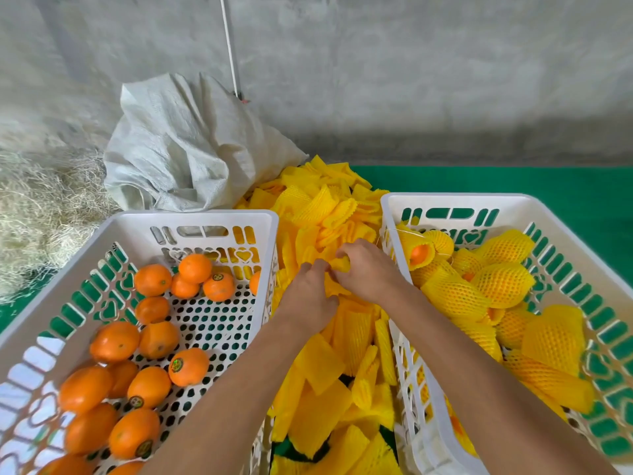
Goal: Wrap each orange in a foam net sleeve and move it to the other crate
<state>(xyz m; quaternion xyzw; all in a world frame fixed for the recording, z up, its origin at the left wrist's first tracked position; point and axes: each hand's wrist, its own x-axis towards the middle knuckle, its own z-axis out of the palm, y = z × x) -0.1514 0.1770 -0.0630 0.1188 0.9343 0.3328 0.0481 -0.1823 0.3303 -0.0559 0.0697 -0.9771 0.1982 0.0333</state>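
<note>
Foam-wrapped oranges (pixel 503 284) half-fill right crate (pixel 455 200), about a dozen bare oranges (pixel 150 387) wait in left crate (pixel 191 217); both hands (pixel 337 275) pinch one sleeve (pixel 340 264) from pile (pixel 329 207).

Fruit packing shed, farm-type, not home kitchen. Evidence: bare grey concrete wall (pixel 376 80) behind everything. Landmark: heap of yellow foam sleeves (pixel 329 207) on green mat (pixel 513 183). Left of heap: white plastic crate (pixel 191 221) with loose oranges (pixel 152 279), some stickered. Right of heap: second crate (pixel 455 200) with sleeved oranges (pixel 503 284). Behind heap, to left: crumpled woven sack (pixel 178 149). Further left of sack: loose straw (pixel 37 207) on floor. White pole (pixel 230 46) leans on wall above sack.
</note>
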